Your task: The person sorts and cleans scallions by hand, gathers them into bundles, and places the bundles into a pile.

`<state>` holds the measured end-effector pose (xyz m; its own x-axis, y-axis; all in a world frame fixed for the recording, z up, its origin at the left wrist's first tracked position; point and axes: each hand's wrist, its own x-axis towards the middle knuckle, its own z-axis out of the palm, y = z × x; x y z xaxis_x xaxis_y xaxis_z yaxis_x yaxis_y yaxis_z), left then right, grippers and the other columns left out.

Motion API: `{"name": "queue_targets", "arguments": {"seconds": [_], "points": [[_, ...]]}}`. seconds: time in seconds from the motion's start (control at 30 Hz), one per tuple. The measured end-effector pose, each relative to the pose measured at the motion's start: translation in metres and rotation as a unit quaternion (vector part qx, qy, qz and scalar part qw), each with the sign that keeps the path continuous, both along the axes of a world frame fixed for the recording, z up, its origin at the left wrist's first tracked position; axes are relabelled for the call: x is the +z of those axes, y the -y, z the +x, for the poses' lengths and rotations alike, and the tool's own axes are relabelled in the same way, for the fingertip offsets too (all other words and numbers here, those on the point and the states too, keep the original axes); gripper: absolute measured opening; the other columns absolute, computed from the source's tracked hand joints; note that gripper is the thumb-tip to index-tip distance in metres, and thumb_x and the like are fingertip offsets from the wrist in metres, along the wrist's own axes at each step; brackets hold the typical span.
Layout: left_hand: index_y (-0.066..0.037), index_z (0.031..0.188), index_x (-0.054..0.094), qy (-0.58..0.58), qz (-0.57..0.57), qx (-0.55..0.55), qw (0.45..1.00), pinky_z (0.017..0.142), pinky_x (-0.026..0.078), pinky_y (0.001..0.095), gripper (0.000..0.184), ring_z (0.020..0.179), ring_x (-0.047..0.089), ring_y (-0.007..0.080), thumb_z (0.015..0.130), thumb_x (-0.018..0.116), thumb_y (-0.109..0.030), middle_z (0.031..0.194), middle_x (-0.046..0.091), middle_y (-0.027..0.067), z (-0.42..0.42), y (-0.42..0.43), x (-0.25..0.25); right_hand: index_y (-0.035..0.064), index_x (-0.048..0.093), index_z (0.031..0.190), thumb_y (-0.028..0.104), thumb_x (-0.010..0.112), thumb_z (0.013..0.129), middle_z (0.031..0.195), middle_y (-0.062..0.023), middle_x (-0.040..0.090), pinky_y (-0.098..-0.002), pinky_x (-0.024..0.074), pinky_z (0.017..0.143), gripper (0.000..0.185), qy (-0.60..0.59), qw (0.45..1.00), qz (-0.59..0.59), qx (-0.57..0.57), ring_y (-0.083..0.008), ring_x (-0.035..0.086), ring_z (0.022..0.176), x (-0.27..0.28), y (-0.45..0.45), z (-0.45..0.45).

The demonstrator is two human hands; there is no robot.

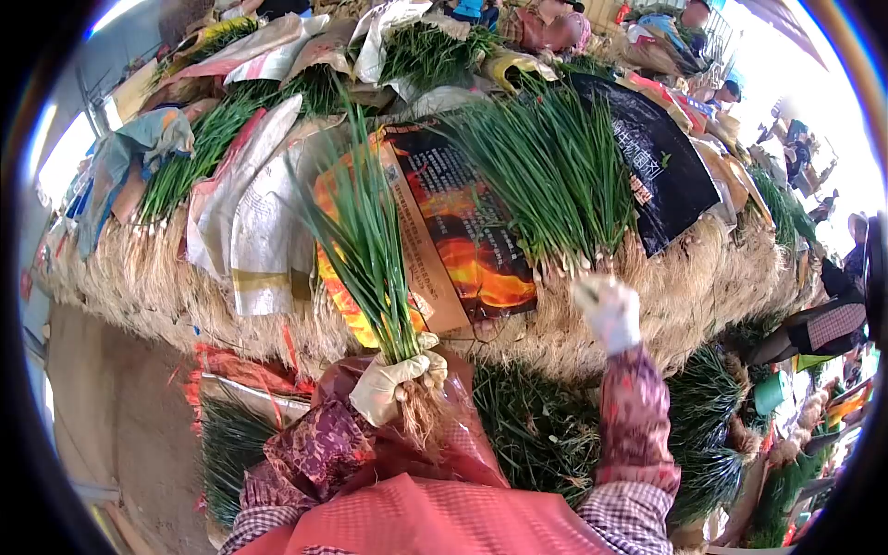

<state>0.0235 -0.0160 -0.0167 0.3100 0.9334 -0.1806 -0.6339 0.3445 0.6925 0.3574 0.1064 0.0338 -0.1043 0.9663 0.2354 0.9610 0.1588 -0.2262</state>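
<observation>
My left hand (pixel 388 387), in a pale glove, is closed around a bunch of green onions (pixel 393 310) just above their roots. The green leaves fan upward and the brown roots (pixel 421 416) hang below the fist. My right hand (pixel 609 313), in a white glove, reaches forward to the root ends of a loose heap of green onions (pixel 555 176). Its fingers are blurred, so whether they grip a stalk cannot be made out. Under the heap and beside the held bunch lies a printed black and orange sack (pixel 453 222).
A long bank of stacked onions with pale roots (pixel 139 268) runs across in front of me, covered partly by white sacks (pixel 268 203) and a black sack (pixel 647 157). Dark green leaves (pixel 536 416) lie below. Several people sit at the back and right.
</observation>
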Motion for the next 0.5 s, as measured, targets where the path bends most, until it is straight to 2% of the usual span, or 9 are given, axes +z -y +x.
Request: {"name": "queue_targets", "arguments": {"seconds": [0.03, 0.07, 0.1, 0.17, 0.27, 0.3, 0.4, 0.43, 0.5], "points": [[-0.005, 0.120, 0.051, 0.025, -0.009, 0.009, 1.000, 0.077, 0.052, 0.0360, 0.035, 0.082, 0.061, 0.0179, 0.088, 0.064, -0.009, 0.089, 0.060, 0.0078, 0.003, 0.001, 0.004, 0.0125, 0.067, 0.103, 0.040, 0.062, 0.089, 0.102, -0.0081, 0.069, -0.0320, 0.0555, 0.066, 0.031, -0.077, 0.996, 0.046, 0.024, -0.0192, 0.067, 0.073, 0.009, -0.018, -0.002], [-0.003, 0.121, 0.052, 0.049, -0.013, 0.009, 0.999, 0.075, 0.052, 0.0342, 0.034, 0.078, 0.060, 0.0181, 0.088, 0.062, -0.007, 0.087, 0.060, 0.0081, 0.004, 0.001, 0.000, 0.0130, 0.065, 0.104, 0.041, 0.063, 0.088, 0.103, -0.0087, 0.068, -0.0342, 0.0541, 0.071, 0.033, -0.018, 0.999, 0.034, 0.032, -0.0183, 0.066, 0.080, 0.019, -0.042, -0.007], [-0.001, 0.121, 0.052, 0.073, -0.016, 0.008, 0.997, 0.073, 0.051, 0.0325, 0.033, 0.073, 0.059, 0.0182, 0.089, 0.060, -0.004, 0.084, 0.060, 0.0083, 0.005, 0.000, -0.005, 0.0102, 0.064, 0.104, 0.041, 0.065, 0.086, 0.100, -0.0118, 0.068, -0.0361, 0.0528, 0.074, 0.035, 0.069, 0.987, -0.140, -0.027, -0.0205, 0.066, 0.085, 0.034, -0.065, -0.026], [-0.002, 0.111, 0.056, 0.058, -0.026, 0.030, 0.998, 0.070, 0.049, 0.0316, 0.023, 0.068, 0.056, 0.0162, 0.089, 0.060, -0.003, 0.081, 0.057, 0.0062, 0.012, 0.002, 0.009, 0.0040, 0.062, 0.102, 0.038, 0.067, 0.084, 0.094, -0.0138, 0.067, -0.0363, 0.0520, 0.077, 0.038, 0.138, 0.980, -0.143, 0.029, -0.0235, 0.066, 0.083, 0.029, -0.082, -0.050], [-0.005, 0.109, 0.055, -0.037, -0.036, 0.010, 0.999, 0.075, 0.051, 0.0315, 0.019, 0.066, 0.055, 0.0133, 0.090, 0.059, -0.006, 0.079, 0.055, 0.0033, 0.011, -0.003, 0.006, -0.0003, 0.059, 0.097, 0.036, 0.067, 0.084, 0.089, -0.0142, 0.067, -0.0357, 0.0519, 0.078, 0.039, -0.041, 0.980, -0.191, 0.035, -0.0252, 0.066, 0.085, 0.056, -0.079, -0.056], [-0.005, 0.108, 0.055, 0.027, -0.047, 0.018, 0.998, 0.072, 0.053, 0.0282, 0.018, 0.065, 0.055, 0.0132, 0.090, 0.057, -0.005, 0.083, 0.058, 0.0051, 0.017, -0.005, 0.010, -0.0013, 0.060, 0.093, 0.030, 0.067, 0.085, 0.085, -0.0126, 0.067, -0.0334, 0.0528, 0.074, 0.033, -0.084, 0.980, -0.176, 0.034, -0.0224, 0.067, 0.080, 0.048, -0.086, -0.049], [-0.002, 0.110, 0.056, 0.021, -0.089, 0.013, 0.996, 0.065, 0.054, 0.0242, 0.020, 0.074, 0.064, 0.0175, 0.090, 0.057, -0.004, 0.097, 0.065, 0.0117, 0.023, -0.006, 0.022, -0.0042, 0.063, 0.095, 0.013, 0.065, 0.088, 0.080, -0.0105, 0.068, -0.0270, 0.0500, 0.053, 0.019, -0.363, 0.875, -0.311, 0.070, -0.0129, 0.063, 0.060, 0.063, -0.032, -0.070], [-0.002, 0.111, 0.056, 0.009, -0.077, 0.007, 0.997, 0.064, 0.055, 0.0233, 0.021, 0.077, 0.066, 0.0189, 0.090, 0.057, -0.004, 0.100, 0.065, 0.0132, 0.025, -0.012, 0.017, -0.0055, 0.061, 0.092, 0.015, 0.066, 0.088, 0.076, -0.0092, 0.067, -0.0268, 0.0476, 0.047, 0.021, -0.250, 0.944, -0.190, 0.105, -0.0114, 0.059, 0.053, 0.041, -0.034, -0.072], [-0.001, 0.115, 0.056, -0.036, -0.052, 0.009, 0.998, 0.063, 0.055, 0.0229, 0.025, 0.087, 0.069, 0.0234, 0.090, 0.057, -0.003, 0.104, 0.067, 0.0154, 0.029, -0.020, 0.003, -0.0064, 0.061, 0.090, 0.016, 0.066, 0.089, 0.073, -0.0080, 0.065, -0.0250, 0.0469, 0.047, 0.023, -0.328, 0.929, -0.170, 0.029, -0.0100, 0.056, 0.052, 0.029, -0.039, -0.070]]}}
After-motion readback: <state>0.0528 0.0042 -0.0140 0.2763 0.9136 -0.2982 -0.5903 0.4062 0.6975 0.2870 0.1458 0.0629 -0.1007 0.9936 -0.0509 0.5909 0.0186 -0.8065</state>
